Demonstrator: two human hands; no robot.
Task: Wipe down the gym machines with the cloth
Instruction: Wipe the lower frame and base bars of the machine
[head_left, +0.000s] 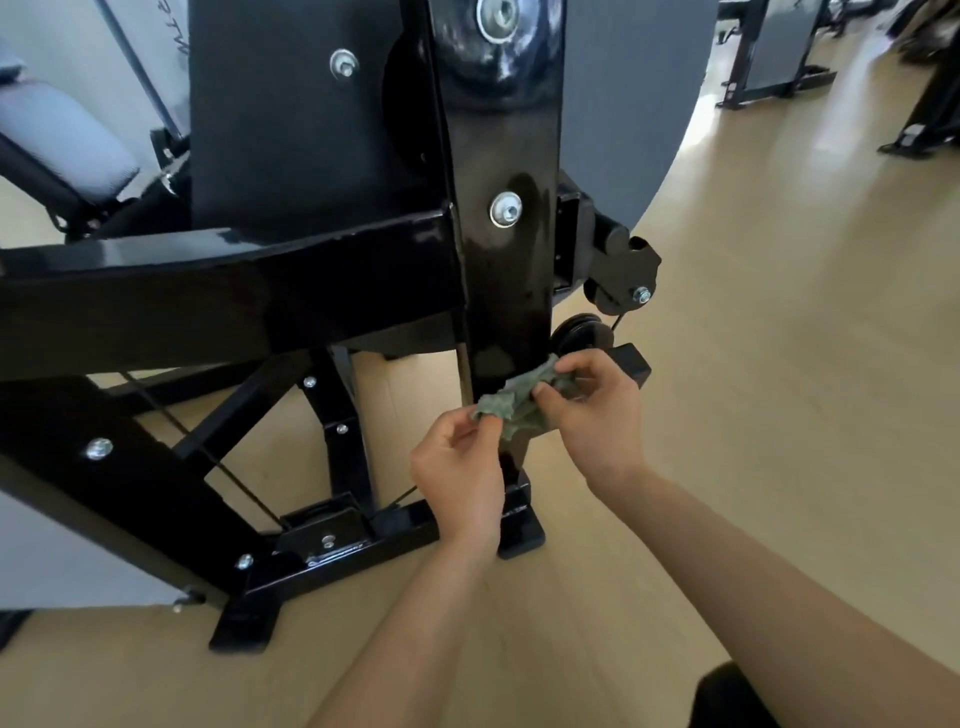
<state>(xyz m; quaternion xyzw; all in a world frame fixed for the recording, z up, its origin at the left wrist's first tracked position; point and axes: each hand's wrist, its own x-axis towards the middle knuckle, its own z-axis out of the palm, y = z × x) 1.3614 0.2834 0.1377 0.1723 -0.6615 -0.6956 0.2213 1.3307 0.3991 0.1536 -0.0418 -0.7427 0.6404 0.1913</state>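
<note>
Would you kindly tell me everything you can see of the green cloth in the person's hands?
The cloth is a small, dull grey-green rag of soft fabric, crumpled and creased. It hangs bunched between both hands: the left hand pinches its lower end, the right hand pinches its upper end. It sits low in front of the machine's black upright post, above the floor; whether it touches the post cannot be told.

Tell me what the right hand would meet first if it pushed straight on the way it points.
Probably the black upright post, just beyond the green cloth the right hand pinches; depth is unclear.
</note>
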